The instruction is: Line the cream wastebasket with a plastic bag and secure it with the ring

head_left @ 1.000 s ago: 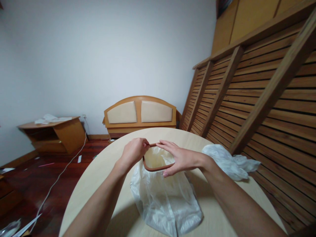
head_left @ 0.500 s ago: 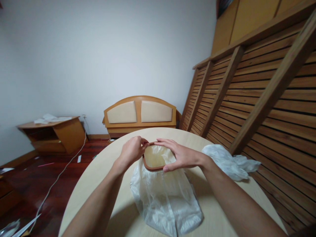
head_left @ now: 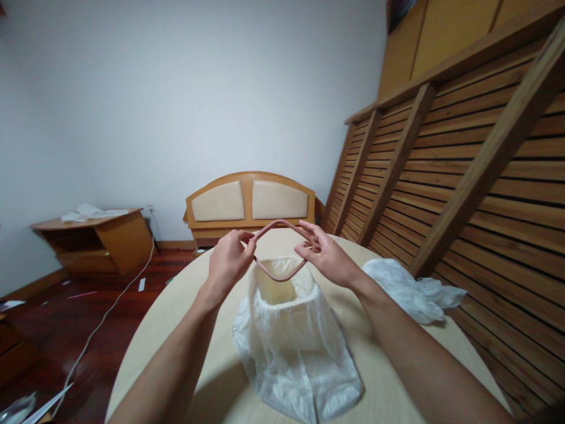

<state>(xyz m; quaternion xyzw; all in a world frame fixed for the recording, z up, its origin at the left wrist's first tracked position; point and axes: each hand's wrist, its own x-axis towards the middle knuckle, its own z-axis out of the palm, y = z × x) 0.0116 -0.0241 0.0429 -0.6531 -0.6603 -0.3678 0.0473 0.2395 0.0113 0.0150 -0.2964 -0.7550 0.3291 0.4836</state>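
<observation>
I watch my left hand (head_left: 230, 253) and right hand (head_left: 331, 254) pinch a thin brown rounded-square frame (head_left: 279, 222) (slack grip could drop it).

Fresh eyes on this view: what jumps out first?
Probably the thin brown frame, held tilted between the left hand and right hand, over the open mouth of a bag-draped container on the round table. Next, likely the large slatted wooden panel filling much of the right side.
</observation>
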